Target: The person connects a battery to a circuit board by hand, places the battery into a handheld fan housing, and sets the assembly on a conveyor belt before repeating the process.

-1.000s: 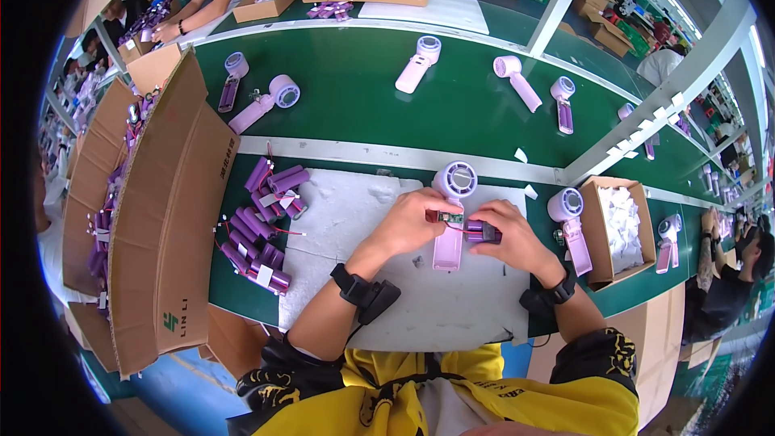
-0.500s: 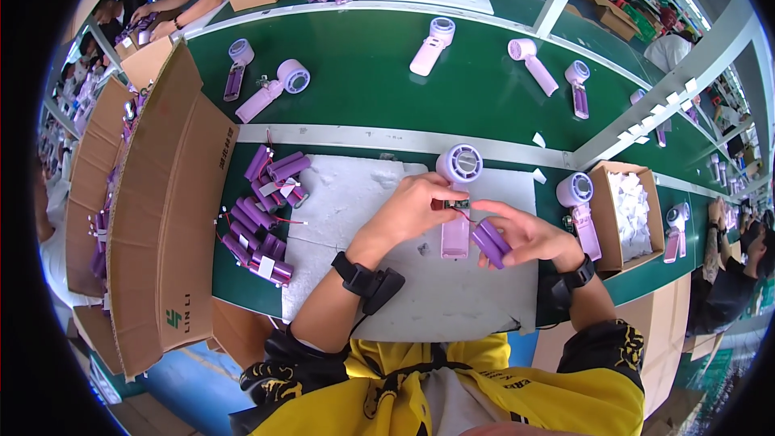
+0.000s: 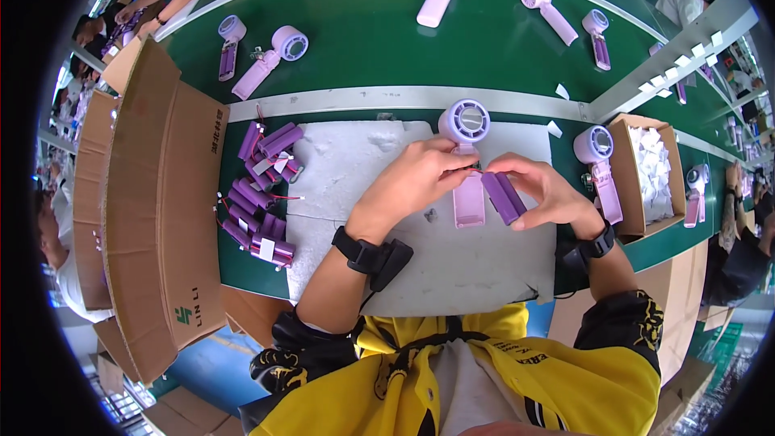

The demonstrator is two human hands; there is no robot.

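Note:
A lilac handheld fan lies on the white foam sheet, head pointing away from me and its open handle toward me. My left hand pinches at the fan's neck, by a small circuit board and thin red wires; its fingertips hide what exactly lies between them. Held between the thumb and fingers of my right hand is a purple battery pack, tilted beside the handle's right edge. Its wires run toward my left fingertips.
Several purple battery packs are heaped left of the foam, beside a tall cardboard carton. Rightward stand another fan and a box of white paper pieces. More fans lie on the green belt beyond a metal rail.
The whole view has shifted, so the bench sits higher in the picture. My left fingers now cover the circuit board, and my right hand has brought the battery pack closer to the handle.

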